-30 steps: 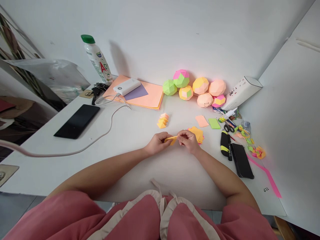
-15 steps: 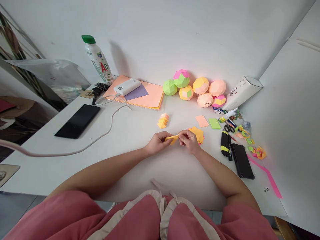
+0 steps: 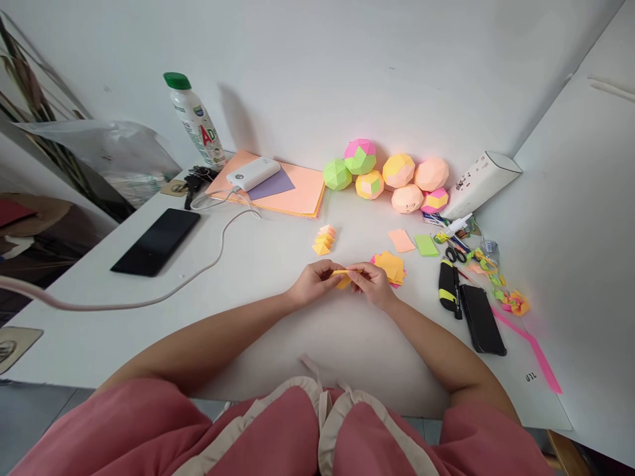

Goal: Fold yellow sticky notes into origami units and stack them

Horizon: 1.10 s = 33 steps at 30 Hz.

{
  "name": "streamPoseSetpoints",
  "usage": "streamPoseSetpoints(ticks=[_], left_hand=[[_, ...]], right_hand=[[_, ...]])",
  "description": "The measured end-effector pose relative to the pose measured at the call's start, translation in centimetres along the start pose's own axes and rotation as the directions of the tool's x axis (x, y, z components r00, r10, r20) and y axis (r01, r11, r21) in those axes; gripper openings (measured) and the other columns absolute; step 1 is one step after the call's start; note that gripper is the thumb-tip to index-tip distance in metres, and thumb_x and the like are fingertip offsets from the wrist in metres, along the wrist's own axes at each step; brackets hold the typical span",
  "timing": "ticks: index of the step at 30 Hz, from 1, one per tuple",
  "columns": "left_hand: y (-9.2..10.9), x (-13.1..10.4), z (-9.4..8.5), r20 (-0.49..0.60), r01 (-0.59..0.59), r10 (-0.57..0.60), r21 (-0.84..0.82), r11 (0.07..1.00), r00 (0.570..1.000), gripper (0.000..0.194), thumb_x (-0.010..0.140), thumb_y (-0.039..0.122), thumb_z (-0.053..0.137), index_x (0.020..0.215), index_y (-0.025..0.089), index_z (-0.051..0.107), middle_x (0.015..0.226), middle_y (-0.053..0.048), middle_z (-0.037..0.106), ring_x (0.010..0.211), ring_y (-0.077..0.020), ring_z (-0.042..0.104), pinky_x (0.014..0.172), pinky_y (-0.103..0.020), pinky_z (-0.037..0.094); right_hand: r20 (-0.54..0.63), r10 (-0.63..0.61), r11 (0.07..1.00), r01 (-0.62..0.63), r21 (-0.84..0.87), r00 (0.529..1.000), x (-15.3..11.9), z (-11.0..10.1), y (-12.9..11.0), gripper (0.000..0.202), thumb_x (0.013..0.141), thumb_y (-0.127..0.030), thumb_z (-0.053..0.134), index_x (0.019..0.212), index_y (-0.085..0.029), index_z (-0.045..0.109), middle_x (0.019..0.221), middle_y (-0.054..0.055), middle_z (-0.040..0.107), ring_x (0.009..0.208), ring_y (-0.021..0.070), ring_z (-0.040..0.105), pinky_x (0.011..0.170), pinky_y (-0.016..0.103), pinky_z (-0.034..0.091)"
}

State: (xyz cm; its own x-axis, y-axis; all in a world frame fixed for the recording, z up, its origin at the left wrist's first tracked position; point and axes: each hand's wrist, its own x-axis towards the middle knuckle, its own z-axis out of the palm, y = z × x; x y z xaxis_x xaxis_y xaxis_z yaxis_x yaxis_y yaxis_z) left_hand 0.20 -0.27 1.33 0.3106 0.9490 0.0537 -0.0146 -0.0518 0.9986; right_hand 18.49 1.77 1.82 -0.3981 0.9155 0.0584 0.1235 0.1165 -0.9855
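Between both hands is a small folded piece of orange paper (image 3: 343,280), partly covered by my fingers. My left hand (image 3: 312,283) is closed on its left end. My right hand (image 3: 373,283) pinches its right end, the fingertips close to those of the left. Just beyond the right hand lies a stack of orange paper squares (image 3: 389,267) with pink edges showing below. A short row of folded orange and peach paper units (image 3: 324,240) stands on the white table past the left hand. Peach slips (image 3: 401,240) and green slips (image 3: 425,245) lie farther right.
Faceted paper balls (image 3: 399,170) sit against the wall. On the right are scissors (image 3: 455,254), a black-and-yellow cutter (image 3: 447,285), a black phone (image 3: 481,320) and paper scraps. At left lie a tablet (image 3: 157,242), a white cable (image 3: 169,295), a power bank (image 3: 254,173) and a bottle (image 3: 198,125).
My right hand has shifted slightly left and down, its fingers now lying farther over the orange paper. My left hand keeps its hold.
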Motion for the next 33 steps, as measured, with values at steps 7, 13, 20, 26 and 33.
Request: streamPoseSetpoints(ticks=[7, 13, 20, 26, 33], left_hand=[[-0.06, 0.2, 0.08, -0.103, 0.064, -0.071, -0.068, 0.996, 0.992, 0.033, 0.074, 0.044, 0.061, 0.088, 0.014, 0.059, 0.079, -0.004, 0.062, 0.067, -0.0118, 0.055, 0.06, -0.025, 0.045], [0.5, 0.2, 0.08, -0.101, 0.054, -0.065, -0.105, 0.993, 0.993, 0.031, 0.072, 0.043, 0.063, 0.08, 0.014, 0.059, 0.078, -0.003, 0.062, 0.07, -0.0126, 0.056, 0.064, -0.026, 0.045], [0.79, 0.16, 0.07, -0.076, 0.051, -0.061, -0.134, 0.99, 0.995, 0.03, 0.073, 0.043, 0.063, 0.078, 0.014, 0.058, 0.075, -0.003, 0.062, 0.07, -0.0132, 0.058, 0.064, -0.027, 0.046], [0.57, 0.18, -0.01, -0.078, 0.064, -0.075, -0.135, 0.989, 0.994, 0.029, 0.073, 0.043, 0.062, 0.077, 0.015, 0.057, 0.073, -0.002, 0.06, 0.067, -0.0121, 0.056, 0.063, -0.026, 0.044], [0.64, 0.1, 0.02, -0.146, 0.079, -0.094, -0.107, 0.991, 0.985, 0.021, 0.073, 0.036, 0.061, 0.074, 0.016, 0.055, 0.069, 0.001, 0.056, 0.061, -0.0094, 0.051, 0.058, -0.023, 0.041]], right_hand=[[-0.034, 0.008, 1.0, -0.007, 0.023, 0.999, -0.09, 0.01, 0.05, 0.027, 0.076, -0.04, 0.062, 0.089, -0.016, 0.065, 0.054, -0.002, 0.06, 0.046, 0.011, 0.056, 0.043, 0.023, 0.044], [-0.05, 0.0, 1.0, 0.0, 0.004, 0.999, -0.15, 0.16, -0.03, 0.024, 0.077, -0.037, 0.062, 0.088, -0.016, 0.066, 0.052, -0.002, 0.06, 0.044, 0.0104, 0.055, 0.042, 0.023, 0.044], [-0.054, 0.02, 1.0, -0.021, -0.006, 0.998, -0.18, 0.19, -0.19, 0.024, 0.075, -0.038, 0.063, 0.085, -0.016, 0.066, 0.052, -0.002, 0.06, 0.044, 0.0108, 0.056, 0.042, 0.024, 0.044], [-0.048, 0.008, 1.0, -0.009, -0.023, 0.999, -0.17, 0.09, -0.23, 0.023, 0.077, -0.036, 0.062, 0.085, -0.016, 0.066, 0.052, -0.002, 0.059, 0.044, 0.0103, 0.055, 0.042, 0.023, 0.044], [-0.058, 0.036, 0.999, -0.037, -0.018, 0.998, -0.23, 0.11, -0.21, 0.024, 0.075, -0.037, 0.063, 0.085, -0.015, 0.065, 0.05, -0.002, 0.058, 0.044, 0.0113, 0.056, 0.042, 0.023, 0.044]])
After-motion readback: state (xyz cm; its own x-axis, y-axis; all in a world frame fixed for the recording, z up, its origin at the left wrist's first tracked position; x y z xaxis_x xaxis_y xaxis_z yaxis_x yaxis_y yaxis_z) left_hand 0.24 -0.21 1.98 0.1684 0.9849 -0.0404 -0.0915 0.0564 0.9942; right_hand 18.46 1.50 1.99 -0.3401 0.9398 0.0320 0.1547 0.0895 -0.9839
